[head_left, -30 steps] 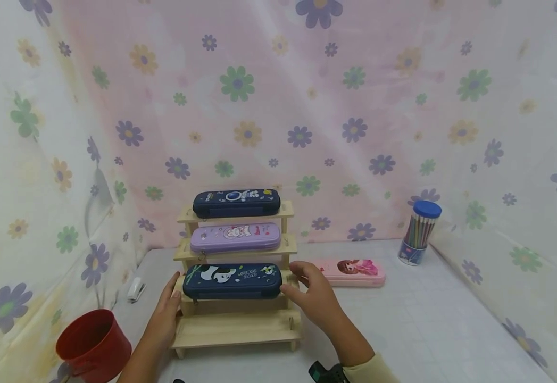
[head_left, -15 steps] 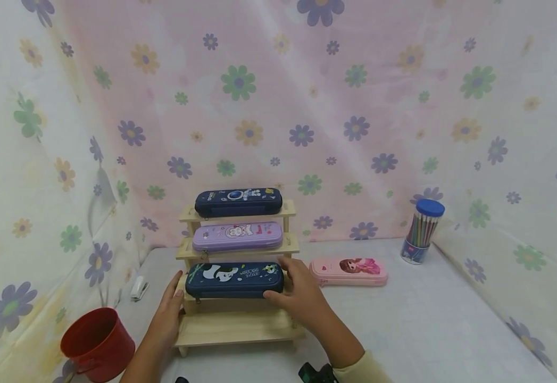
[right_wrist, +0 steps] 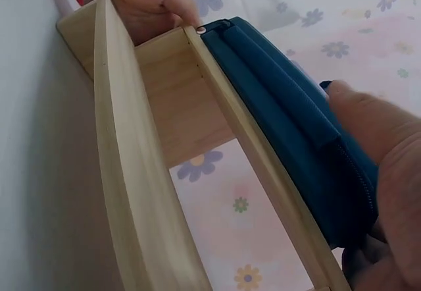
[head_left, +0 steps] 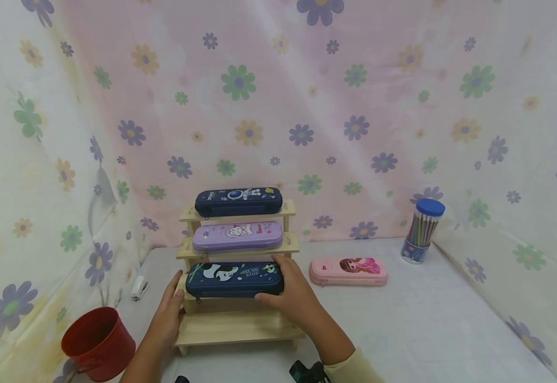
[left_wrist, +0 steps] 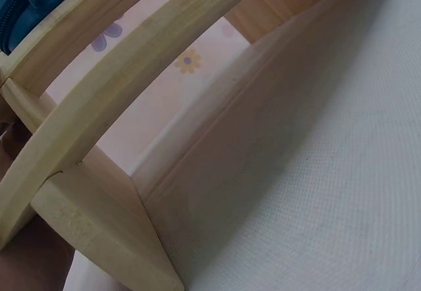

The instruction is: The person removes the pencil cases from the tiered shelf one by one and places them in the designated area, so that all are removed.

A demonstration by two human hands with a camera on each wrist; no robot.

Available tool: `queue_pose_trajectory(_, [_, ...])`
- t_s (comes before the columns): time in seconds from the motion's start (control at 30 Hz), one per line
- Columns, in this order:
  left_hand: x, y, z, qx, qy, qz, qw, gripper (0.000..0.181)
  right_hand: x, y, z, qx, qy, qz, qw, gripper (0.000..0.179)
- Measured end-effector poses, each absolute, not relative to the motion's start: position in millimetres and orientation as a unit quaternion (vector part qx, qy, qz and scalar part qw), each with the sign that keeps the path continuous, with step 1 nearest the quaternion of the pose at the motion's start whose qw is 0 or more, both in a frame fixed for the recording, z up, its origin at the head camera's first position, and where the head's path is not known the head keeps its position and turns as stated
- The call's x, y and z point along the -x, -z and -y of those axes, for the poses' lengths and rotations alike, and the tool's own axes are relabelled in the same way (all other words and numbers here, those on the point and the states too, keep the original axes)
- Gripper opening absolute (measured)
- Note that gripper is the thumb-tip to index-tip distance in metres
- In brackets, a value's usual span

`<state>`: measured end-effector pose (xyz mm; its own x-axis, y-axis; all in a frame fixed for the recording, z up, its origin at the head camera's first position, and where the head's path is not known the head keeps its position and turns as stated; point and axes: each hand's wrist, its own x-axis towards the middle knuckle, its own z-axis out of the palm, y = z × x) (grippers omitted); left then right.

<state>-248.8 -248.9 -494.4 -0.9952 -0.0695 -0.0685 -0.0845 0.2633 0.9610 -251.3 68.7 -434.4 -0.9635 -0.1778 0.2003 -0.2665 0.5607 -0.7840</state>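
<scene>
A wooden tiered rack (head_left: 240,327) stands on the table. On its third tier down lies a dark blue pencil case (head_left: 240,284) with a panda print. My right hand (head_left: 297,290) grips the case's right end, thumb along the front and fingers over the back; in the right wrist view its thumb (right_wrist: 368,116) lies over the case. My left hand (head_left: 165,316) holds the rack's left side, thumb at the shelf end in the right wrist view. Higher up sit a purple pencil case (head_left: 237,236) and a navy astronaut pencil case (head_left: 239,202). The lowest tier bears nothing.
A pink pencil case (head_left: 348,272) lies right of the rack. Farther right stands a blue-lidded tub of pencils (head_left: 421,231). To the left are a red bucket (head_left: 98,343) and a small white stapler-like object (head_left: 139,288). Flowered cloth surrounds the table.
My right hand has moved left from the rack's right edge onto the panda pencil case and now grips its end. The left hand stays on the rack; the case has hardly shifted.
</scene>
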Motion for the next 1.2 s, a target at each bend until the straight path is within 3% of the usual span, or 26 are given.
queue_pose_trajectory(0.23, [250.0, 493.0, 249.7, 0.046, -0.601, -0.798, 0.005, 0.060, 254.1, 433.6, -63.8, -0.112, -0.431, 0.894, 0.045, 0.113])
queue_pose_trajectory(1.2, [248.7, 495.6, 249.8, 0.055, -0.588, -0.807, 0.005, 0.058, 255.1, 433.6, -69.9, -0.104, -0.427, 0.898, 0.021, 0.098])
